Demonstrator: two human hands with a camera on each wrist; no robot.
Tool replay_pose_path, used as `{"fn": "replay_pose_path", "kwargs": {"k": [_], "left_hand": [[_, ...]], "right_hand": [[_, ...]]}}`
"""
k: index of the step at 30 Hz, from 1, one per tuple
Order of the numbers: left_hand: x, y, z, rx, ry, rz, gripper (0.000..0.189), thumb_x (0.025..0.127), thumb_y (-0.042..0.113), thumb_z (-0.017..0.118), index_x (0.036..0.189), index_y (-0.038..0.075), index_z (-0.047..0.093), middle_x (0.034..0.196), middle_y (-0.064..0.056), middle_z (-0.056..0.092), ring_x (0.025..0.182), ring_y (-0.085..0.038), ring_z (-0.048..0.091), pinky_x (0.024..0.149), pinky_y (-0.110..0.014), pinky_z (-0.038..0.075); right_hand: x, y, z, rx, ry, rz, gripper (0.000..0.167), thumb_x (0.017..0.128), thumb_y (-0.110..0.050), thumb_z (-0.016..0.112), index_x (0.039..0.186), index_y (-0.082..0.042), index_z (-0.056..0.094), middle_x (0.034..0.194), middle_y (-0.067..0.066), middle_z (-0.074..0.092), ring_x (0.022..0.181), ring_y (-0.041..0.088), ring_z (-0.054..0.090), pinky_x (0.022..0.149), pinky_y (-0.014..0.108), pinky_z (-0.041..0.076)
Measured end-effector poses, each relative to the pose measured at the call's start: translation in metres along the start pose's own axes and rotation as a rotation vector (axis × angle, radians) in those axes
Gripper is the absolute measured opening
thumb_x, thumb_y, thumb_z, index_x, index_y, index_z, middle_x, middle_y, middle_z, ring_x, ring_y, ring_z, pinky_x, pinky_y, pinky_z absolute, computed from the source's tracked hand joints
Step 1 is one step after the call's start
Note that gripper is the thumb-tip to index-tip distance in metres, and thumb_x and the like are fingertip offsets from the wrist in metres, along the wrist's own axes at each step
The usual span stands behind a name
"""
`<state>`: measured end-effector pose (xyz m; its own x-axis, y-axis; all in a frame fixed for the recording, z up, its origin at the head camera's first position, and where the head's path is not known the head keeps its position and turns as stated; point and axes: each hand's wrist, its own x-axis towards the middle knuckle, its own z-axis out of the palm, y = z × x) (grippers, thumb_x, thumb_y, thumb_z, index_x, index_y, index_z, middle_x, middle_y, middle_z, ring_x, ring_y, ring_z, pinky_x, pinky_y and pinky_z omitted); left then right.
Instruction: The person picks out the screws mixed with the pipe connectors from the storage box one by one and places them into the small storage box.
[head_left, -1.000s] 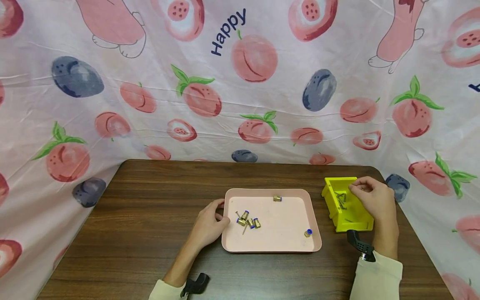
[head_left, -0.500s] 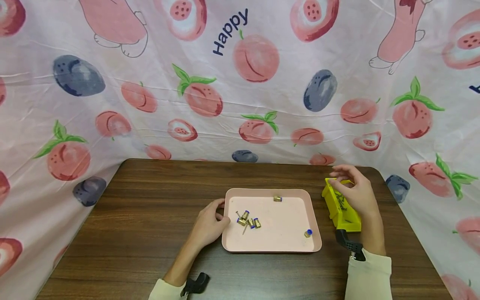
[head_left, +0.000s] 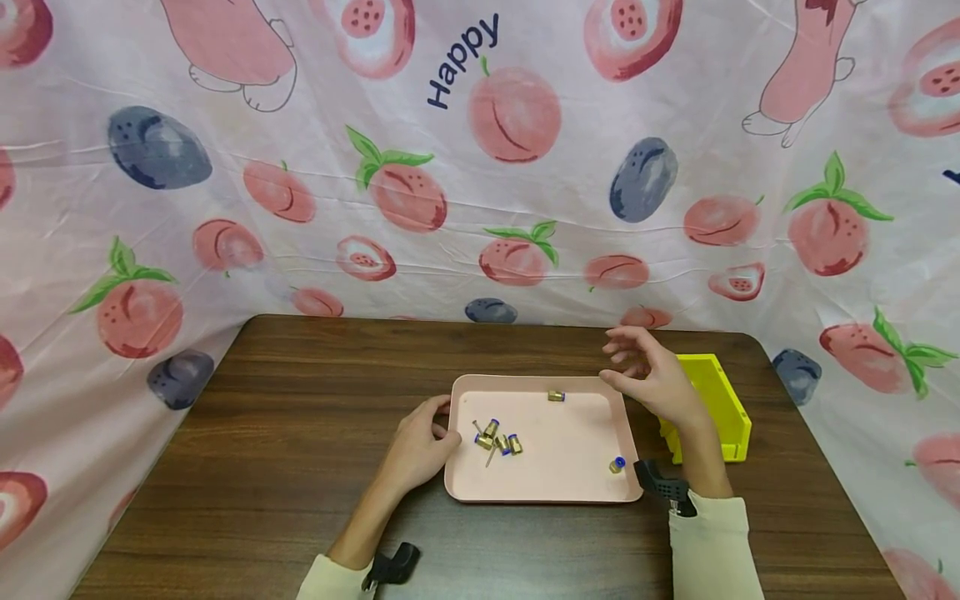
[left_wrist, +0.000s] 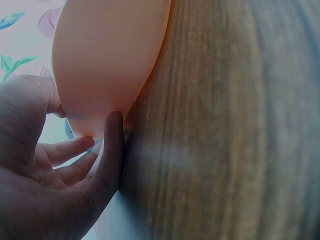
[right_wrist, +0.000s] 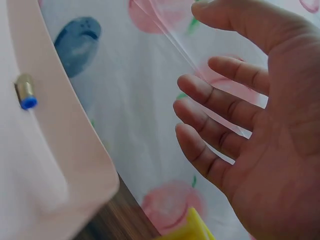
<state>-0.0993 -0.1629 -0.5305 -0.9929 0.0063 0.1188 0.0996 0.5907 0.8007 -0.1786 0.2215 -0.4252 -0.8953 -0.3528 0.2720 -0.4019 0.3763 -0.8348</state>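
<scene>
A pink tray (head_left: 555, 475) lies on the wooden table. My left hand (head_left: 420, 446) grips its left edge, the thumb on the rim and the fingers against the outer wall, as the left wrist view shows. My right hand (head_left: 652, 379) hovers over the tray's back right corner with spread, relaxed fingers and nothing in them. Brass push-in fittings (head_left: 514, 444) with blue collars are bunched with a couple of screws (head_left: 491, 456) at the tray's left. One fitting (head_left: 556, 396) lies by the back wall, another fitting (head_left: 617, 465) near the right end.
A yellow bin (head_left: 735, 421) stands right of the tray, partly hidden behind my right hand and forearm. Behind the dark wooden table (head_left: 300, 375) hangs a fruit-patterned cloth (head_left: 420, 275).
My right hand has come up out of the yellow bin and moved left to the tray's corner, its fingers spreading. The left hand, tray and fittings have stayed put.
</scene>
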Motion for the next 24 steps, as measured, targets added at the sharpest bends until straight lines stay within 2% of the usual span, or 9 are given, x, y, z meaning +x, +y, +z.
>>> {"fn": "replay_pose_path", "kwargs": {"k": [4, 9, 18, 24], "left_hand": [[0.002, 0.0, 0.001, 0.016, -0.004, -0.016, 0.059, 0.084, 0.016, 0.071, 0.142, 0.004, 0.067, 0.127, -0.007, 0.073, 0.084, -0.005, 0.071, 0.072, -0.029, 0.057], [0.001, -0.001, 0.002, 0.002, -0.003, -0.002, 0.06, 0.084, 0.015, 0.071, 0.142, 0.003, 0.066, 0.127, -0.009, 0.073, 0.084, -0.006, 0.071, 0.071, -0.03, 0.058], [-0.001, 0.001, 0.0, -0.014, 0.001, 0.002, 0.06, 0.084, 0.016, 0.07, 0.141, 0.001, 0.067, 0.126, -0.01, 0.073, 0.084, -0.008, 0.072, 0.071, -0.031, 0.058], [-0.002, 0.0, 0.001, 0.022, -0.005, -0.041, 0.059, 0.084, 0.016, 0.072, 0.142, 0.007, 0.068, 0.127, -0.003, 0.073, 0.084, -0.004, 0.071, 0.074, -0.032, 0.059]], "right_hand": [[0.006, 0.0, 0.011, -0.014, -0.032, -0.028, 0.054, 0.094, -0.003, 0.082, 0.143, 0.0, 0.06, 0.126, 0.026, 0.069, 0.108, 0.039, 0.062, 0.083, 0.026, 0.055], [0.01, -0.005, 0.024, 0.004, -0.063, -0.049, 0.055, 0.091, -0.004, 0.086, 0.142, -0.002, 0.063, 0.124, 0.021, 0.071, 0.108, 0.046, 0.062, 0.083, 0.035, 0.055], [0.024, -0.015, 0.05, 0.004, -0.18, -0.09, 0.053, 0.09, -0.007, 0.089, 0.138, -0.003, 0.066, 0.121, 0.014, 0.073, 0.109, 0.046, 0.064, 0.087, 0.045, 0.059], [0.038, -0.022, 0.065, 0.048, -0.259, -0.12, 0.048, 0.092, -0.008, 0.088, 0.137, -0.006, 0.069, 0.118, 0.007, 0.073, 0.107, 0.046, 0.066, 0.085, 0.039, 0.058]]}}
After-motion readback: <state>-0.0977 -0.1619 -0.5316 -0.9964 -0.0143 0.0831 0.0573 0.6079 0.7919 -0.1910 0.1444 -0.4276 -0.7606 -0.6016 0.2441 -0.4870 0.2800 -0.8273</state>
